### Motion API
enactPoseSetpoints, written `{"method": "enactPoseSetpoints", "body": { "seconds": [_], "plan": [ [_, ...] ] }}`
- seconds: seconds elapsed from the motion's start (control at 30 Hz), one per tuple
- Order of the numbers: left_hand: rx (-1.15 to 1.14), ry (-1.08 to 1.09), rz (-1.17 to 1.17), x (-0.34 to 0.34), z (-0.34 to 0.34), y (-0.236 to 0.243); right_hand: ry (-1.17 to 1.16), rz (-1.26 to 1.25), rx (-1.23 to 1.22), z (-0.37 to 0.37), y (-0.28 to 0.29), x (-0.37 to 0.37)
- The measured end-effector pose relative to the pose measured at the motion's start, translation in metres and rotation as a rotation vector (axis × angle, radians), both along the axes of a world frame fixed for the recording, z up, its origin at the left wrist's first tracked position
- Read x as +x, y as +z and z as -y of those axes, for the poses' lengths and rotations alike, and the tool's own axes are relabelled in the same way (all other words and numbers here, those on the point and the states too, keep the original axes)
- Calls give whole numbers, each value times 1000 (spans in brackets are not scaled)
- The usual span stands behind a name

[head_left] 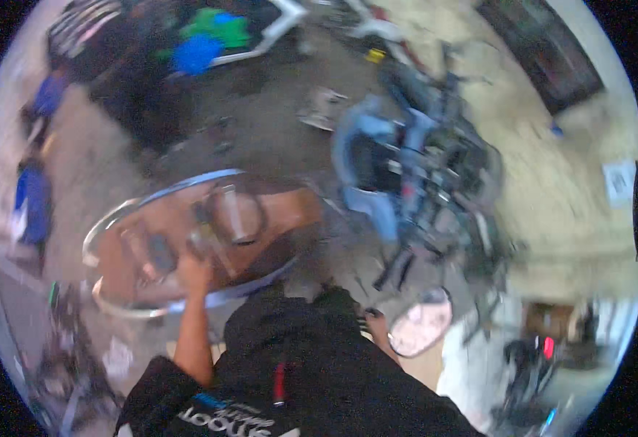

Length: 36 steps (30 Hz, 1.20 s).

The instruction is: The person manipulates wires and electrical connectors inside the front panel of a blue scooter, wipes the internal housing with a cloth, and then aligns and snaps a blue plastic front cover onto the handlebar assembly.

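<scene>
My left hand [195, 271] reaches over a low oval brown-topped table [290, 206] with a pale shiny rim. Motion smears its fingers, so whether they hold anything is unclear. Just beyond them lies a blurred elongated object [204, 237] of a kind I cannot make out. A dark ring-shaped thing [263, 217] is farther right on the tabletop, and a small dark blocky item [162, 253] sits left of the hand. Low on my right side is my right hand [378, 326], its fingers blurred too, beside an oval mirror [422, 324]; contact between them cannot be made out.
A blue and black motorbike [442, 160] stands to the right of the table. Green and blue items [213, 40] are at the far left, near a white frame [275, 29]. A pale sheet-like thing [324, 109] lies on the grey floor. More vehicle parts [530, 371] show at lower right.
</scene>
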<state>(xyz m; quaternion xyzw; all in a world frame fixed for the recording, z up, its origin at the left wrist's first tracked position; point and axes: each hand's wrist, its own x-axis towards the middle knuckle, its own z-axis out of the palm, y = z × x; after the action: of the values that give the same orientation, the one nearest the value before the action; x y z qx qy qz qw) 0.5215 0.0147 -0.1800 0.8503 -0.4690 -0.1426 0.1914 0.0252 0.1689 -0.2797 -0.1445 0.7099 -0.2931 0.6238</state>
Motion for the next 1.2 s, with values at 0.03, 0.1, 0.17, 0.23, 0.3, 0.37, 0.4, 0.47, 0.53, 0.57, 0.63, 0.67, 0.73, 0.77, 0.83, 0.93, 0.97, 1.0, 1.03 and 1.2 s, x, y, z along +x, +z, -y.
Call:
{"method": "enactPoseSetpoints", "body": {
  "seconds": [0.03,0.1,0.17,0.23,0.3,0.37,0.4,0.47,0.53,0.57,0.63,0.67,0.73,0.77,0.83,0.93,0.97,1.0,1.03,1.2],
  "plan": [
    [41,57,56,19,-15,-20,105,-193,43,11,9,23],
    [-70,23,110,10,-8,0,179,-424,106,9,16,41],
    [21,-79,-50,-10,22,26,-9,-419,58,-35,-15,25],
    [99,-165,-222,-15,37,49,-125,-367,38,-35,-5,35],
    [-29,-286,-242,-36,55,59,-272,-348,-51,-34,20,33],
    [-167,-393,-438,-49,76,64,-391,-384,-192,-14,53,34],
    [-170,-410,-436,-56,89,60,-437,-423,-269,-2,70,36],
    [-262,-687,-381,-76,110,50,-499,-553,-400,17,106,47],
    [-198,-718,-455,-104,127,53,-482,-727,-488,38,138,62],
    [-131,-749,-539,-123,132,56,-456,-825,-498,43,154,67],
    [-156,-799,-585,-149,133,75,-311,-995,-491,62,178,82],
    [-170,-842,-642,-162,132,82,-242,-1068,-473,67,190,89],
    [-222,-894,-700,-180,127,78,-84,-1184,-430,76,215,105],
    [-268,-931,-762,-186,124,73,-23,-1217,-412,82,227,112],
    [-200,-991,-705,-188,118,69,70,-1224,-358,93,247,124],
    [-232,-1077,-659,-188,112,70,60,-1026,-224,90,231,119],
    [-206,-1037,-708,-187,113,77,71,-961,-197,72,187,103],
    [-174,-993,-763,-185,113,85,-47,-815,-177,75,183,95],
    [-236,-1049,-626,-187,122,116,-183,-673,-154,76,179,88],
    [-542,-1020,-479,-222,205,165,-973,-145,-894,47,140,55]
  ]
}}
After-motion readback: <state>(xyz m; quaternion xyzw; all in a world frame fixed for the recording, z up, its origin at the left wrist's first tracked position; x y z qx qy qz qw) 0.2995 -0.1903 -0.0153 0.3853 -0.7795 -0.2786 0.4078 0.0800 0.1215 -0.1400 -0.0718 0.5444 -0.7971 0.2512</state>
